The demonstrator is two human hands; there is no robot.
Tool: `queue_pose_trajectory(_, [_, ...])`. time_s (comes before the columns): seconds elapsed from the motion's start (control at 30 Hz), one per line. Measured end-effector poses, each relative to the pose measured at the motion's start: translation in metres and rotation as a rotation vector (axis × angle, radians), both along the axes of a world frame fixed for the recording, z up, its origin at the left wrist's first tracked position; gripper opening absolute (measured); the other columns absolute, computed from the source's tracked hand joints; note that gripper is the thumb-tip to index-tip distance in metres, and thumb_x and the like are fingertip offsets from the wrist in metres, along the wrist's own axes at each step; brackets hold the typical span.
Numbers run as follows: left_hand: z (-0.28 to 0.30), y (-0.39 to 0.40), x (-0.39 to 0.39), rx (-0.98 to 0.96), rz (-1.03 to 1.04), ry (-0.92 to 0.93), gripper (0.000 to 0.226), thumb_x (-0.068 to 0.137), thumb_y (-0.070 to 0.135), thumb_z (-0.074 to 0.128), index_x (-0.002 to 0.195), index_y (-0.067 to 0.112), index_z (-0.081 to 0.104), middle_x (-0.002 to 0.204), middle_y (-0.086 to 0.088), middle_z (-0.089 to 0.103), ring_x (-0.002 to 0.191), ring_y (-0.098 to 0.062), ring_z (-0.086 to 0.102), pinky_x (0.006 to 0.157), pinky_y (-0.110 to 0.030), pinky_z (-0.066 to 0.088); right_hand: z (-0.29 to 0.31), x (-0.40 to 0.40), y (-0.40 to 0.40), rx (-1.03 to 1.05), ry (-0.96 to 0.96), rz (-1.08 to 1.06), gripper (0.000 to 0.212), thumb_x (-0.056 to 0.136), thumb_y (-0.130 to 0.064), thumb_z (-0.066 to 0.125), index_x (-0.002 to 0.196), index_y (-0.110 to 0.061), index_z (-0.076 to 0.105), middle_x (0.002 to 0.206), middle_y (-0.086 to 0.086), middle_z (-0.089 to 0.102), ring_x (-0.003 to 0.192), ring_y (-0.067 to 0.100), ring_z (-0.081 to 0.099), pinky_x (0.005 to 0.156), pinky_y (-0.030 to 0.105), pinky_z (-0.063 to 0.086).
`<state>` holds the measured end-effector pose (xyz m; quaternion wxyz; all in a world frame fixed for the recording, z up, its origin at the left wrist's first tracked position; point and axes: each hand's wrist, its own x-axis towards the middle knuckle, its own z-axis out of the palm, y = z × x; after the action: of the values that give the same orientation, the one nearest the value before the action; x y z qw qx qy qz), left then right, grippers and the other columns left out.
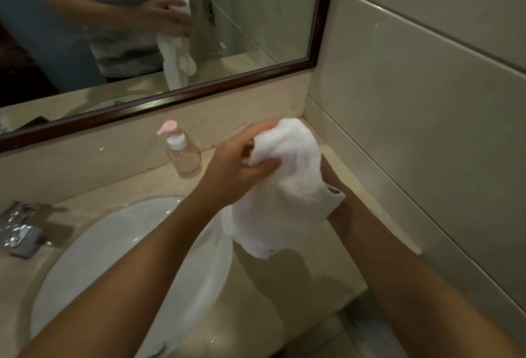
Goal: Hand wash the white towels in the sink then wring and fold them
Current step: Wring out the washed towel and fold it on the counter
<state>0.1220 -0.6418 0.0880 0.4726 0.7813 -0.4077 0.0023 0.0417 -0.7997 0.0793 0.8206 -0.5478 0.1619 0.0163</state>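
Wringing step: left hand [242, 170] fingers gripped towel [284, 187] over tabletop [299, 286]; right hand [331, 184] mostly hidden, grip unclear. Next, prob. folding.

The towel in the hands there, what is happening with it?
A person holds a bunched white towel in the air over the counter, just right of the sink. The left hand grips its upper part; the right hand is mostly hidden behind it. A pump bottle stands by the mirror.

Left hand [239, 170] gripping, fingers curled — right hand [330, 184] mostly hidden.
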Motion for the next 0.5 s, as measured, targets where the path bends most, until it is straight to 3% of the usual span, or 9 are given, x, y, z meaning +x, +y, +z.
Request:
queue_pose_trajectory(0.07, [-0.003, -0.003, 0.001, -0.095, 0.143, 0.004, 0.024, 0.088, 0.024, 0.069, 0.11, 0.025, 0.06, 0.102, 0.014, 0.063, 0.094, -0.004, 0.061, 0.081, -0.027, 0.053, 0.017, 0.0, 0.003, 0.079, -0.029, 0.01, 0.041, 0.108, -0.018, 0.033, 0.087, -0.022, 0.068, 0.086, 0.004, 0.064, 0.073, 0.007, 0.067, 0.07, 0.019, 0.052])
queue_pose_trajectory(0.1, [-0.003, -0.006, 0.001, -0.117, 0.223, -0.024, 0.018, 0.088, 0.019, 0.069, 0.101, 0.024, 0.058, 0.092, 0.012, 0.061, 0.085, -0.003, 0.059, 0.075, -0.019, 0.05, 0.033, -0.001, 0.007, 0.193, -0.069, 0.055, 0.055, 0.109, -0.027, 0.027, 0.083, -0.021, 0.075, 0.083, 0.004, 0.069, 0.072, 0.006, 0.069, 0.07, 0.019, 0.054])
queue_pose_trajectory(0.17, [-0.001, -0.013, 0.002, -0.153, 0.353, -0.072, 0.017, 0.087, 0.014, 0.069, 0.091, 0.021, 0.054, 0.085, 0.005, 0.058, 0.077, -0.004, 0.054, 0.068, -0.012, 0.042, 0.05, -0.012, 0.012, 0.179, -0.158, 0.197, 0.058, 0.106, -0.048, 0.032, 0.103, -0.011, 0.077, 0.102, 0.008, 0.074, 0.097, 0.011, 0.072, 0.085, 0.025, 0.056])
queue_pose_trajectory(0.2, [0.002, -0.017, 0.004, -0.172, 0.404, -0.069, 0.016, 0.086, 0.014, 0.069, 0.088, 0.018, 0.054, 0.082, 0.002, 0.058, 0.074, -0.006, 0.053, 0.065, -0.014, 0.041, 0.048, -0.013, 0.011, -0.084, -0.207, 0.26, 0.047, 0.101, -0.05, 0.047, 0.122, -0.013, 0.067, 0.117, 0.007, 0.069, 0.109, 0.012, 0.067, 0.093, 0.028, 0.053])
queue_pose_trajectory(0.23, [0.007, -0.02, 0.007, -0.189, 0.441, -0.034, 0.016, 0.085, 0.015, 0.07, 0.087, 0.016, 0.053, 0.08, 0.001, 0.057, 0.073, -0.009, 0.053, 0.064, -0.019, 0.043, 0.038, -0.015, 0.007, -0.551, -0.227, 0.253, 0.046, 0.095, -0.044, 0.063, 0.131, -0.016, 0.058, 0.126, 0.005, 0.061, 0.113, 0.011, 0.063, 0.095, 0.029, 0.052])
queue_pose_trajectory(0.3, [0.021, -0.023, 0.011, -0.186, 0.465, 0.041, 0.018, 0.084, 0.019, 0.07, 0.087, 0.017, 0.052, 0.077, 0.004, 0.056, 0.074, -0.013, 0.056, 0.064, -0.028, 0.047, 0.012, -0.011, -0.007, -1.274, -0.146, 0.195, 0.045, 0.091, -0.029, 0.072, 0.13, -0.013, 0.058, 0.126, 0.007, 0.056, 0.104, 0.02, 0.061, 0.086, 0.032, 0.05])
queue_pose_trajectory(0.33, [0.029, -0.024, 0.013, -0.152, 0.467, 0.032, 0.02, 0.083, 0.022, 0.07, 0.087, 0.019, 0.051, 0.077, 0.006, 0.056, 0.076, -0.015, 0.056, 0.066, -0.032, 0.048, 0.009, -0.008, -0.014, -1.416, -0.133, 0.083, 0.03, 0.094, -0.02, 0.066, 0.121, -0.007, 0.064, 0.114, 0.011, 0.06, 0.094, 0.025, 0.061, 0.077, 0.032, 0.045])
queue_pose_trajectory(0.4, [0.042, -0.021, 0.017, -0.067, 0.427, -0.035, 0.02, 0.083, 0.028, 0.068, 0.087, 0.018, 0.051, 0.078, 0.004, 0.056, 0.078, -0.02, 0.058, 0.067, -0.039, 0.05, 0.01, -0.011, -0.026, -1.357, -0.198, -0.147, 0.014, 0.098, -0.007, 0.056, 0.1, -0.003, 0.069, 0.079, 0.005, 0.06, 0.072, 0.019, 0.054, 0.065, 0.031, 0.036])
queue_pose_trajectory(0.5, [0.044, -0.016, 0.021, -0.035, 0.257, 0.01, 0.025, 0.083, 0.035, 0.064, 0.082, 0.012, 0.052, 0.076, -0.004, 0.057, 0.076, -0.022, 0.056, 0.064, -0.041, 0.048, 0.031, -0.018, -0.044, -0.857, -0.164, -0.344, 0.025, 0.099, -0.008, 0.049, 0.089, -0.023, 0.066, 0.07, -0.011, 0.06, 0.063, 0.002, 0.053, 0.06, 0.023, 0.044])
